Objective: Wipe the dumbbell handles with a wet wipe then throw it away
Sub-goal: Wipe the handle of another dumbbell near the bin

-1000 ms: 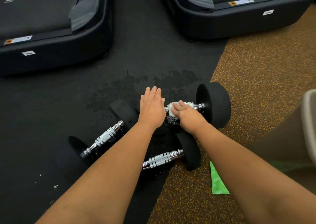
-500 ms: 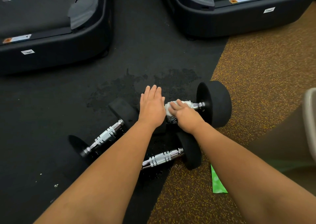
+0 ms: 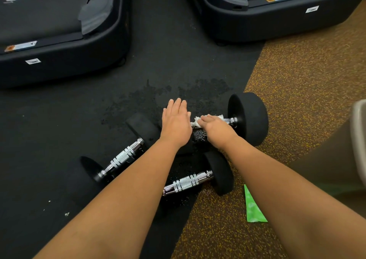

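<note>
- The wet wipe [image 3: 198, 122] lies on the handle [image 3: 230, 120] of the far dumbbell [image 3: 250, 118], our right hand [image 3: 216, 129] curling its fingers over it
- Our left hand [image 3: 175, 124] rests flat just beside, fingers straight

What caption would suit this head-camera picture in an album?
Right hand holds a white wet wipe on the far dumbbell handle; left hand lies flat beside it.

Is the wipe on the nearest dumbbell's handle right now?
No, the right hand holds the wipe on the far dumbbell's handle; the nearest handle lies bare.
</note>
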### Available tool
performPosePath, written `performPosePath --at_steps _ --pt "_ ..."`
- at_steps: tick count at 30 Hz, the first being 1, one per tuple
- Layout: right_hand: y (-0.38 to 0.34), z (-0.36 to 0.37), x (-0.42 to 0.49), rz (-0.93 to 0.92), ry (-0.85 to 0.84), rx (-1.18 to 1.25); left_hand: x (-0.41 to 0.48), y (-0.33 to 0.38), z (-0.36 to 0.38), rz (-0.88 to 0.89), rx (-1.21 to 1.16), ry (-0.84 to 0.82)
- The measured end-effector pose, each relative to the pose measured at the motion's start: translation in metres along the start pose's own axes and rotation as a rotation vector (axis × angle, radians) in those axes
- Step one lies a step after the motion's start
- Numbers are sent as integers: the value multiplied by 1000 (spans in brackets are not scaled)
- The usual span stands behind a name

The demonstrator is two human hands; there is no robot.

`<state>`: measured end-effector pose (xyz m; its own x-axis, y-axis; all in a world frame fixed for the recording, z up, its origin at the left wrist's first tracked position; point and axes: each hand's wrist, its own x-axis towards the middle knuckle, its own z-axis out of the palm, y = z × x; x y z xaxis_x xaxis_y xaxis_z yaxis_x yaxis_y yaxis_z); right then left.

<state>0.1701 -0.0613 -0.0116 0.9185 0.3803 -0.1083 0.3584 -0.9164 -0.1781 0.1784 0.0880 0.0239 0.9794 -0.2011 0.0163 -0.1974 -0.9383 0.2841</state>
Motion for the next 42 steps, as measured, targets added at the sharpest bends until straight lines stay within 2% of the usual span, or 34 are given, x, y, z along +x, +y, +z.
performPosePath --at_steps 2,8,18,21,26,30,35,42 --pt "-8 -7 6 34 -21 -30 1 0 0 1 4 4" --pt "-11 -7 8 -25 -49 23 1 -2 0 -4 4 5" --pt "-20 -19 30 181 -187 -58 1 0 1 -6 -15 5" --pt "-23 -18 30 139 -180 -25 1 1 1 -15 -15 3" --pt "-4 1 10 -26 -27 70 -1 0 -2 -10 -13 2" --pt "3 -1 3 8 2 57 -1 1 -2 -1 -17 1" --pt "-15 -10 22 86 -108 -51 1 0 0 -5 -18 5" --pt "3 14 10 -128 -109 -42 0 0 0 0 -1 -4"
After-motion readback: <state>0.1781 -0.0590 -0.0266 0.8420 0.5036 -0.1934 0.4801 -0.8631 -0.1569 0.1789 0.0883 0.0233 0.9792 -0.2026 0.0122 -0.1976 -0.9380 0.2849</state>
